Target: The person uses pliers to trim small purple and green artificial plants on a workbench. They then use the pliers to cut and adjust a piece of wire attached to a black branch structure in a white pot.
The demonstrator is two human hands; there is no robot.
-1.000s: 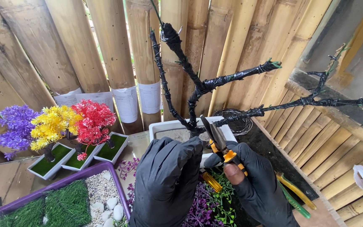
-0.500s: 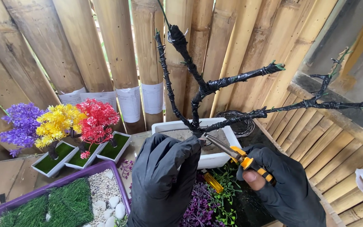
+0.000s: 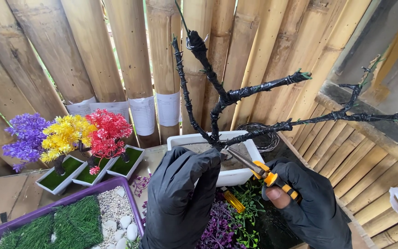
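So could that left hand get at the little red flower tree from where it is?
Probably yes. The left hand is at the base of the black wrapped tree; the red flower tree stands to its left in a white tray, with nothing visible in between.

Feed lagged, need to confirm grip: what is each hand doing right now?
Left hand: closed around the base of the black wrapped tree trunk at the white pot.
Right hand: closed on orange-handled pliers, tips at the trunk base.

A brown table (image 3: 5, 203) carries 3 small flower pots (image 3: 86, 173) and a purple tray (image 3: 130, 196).
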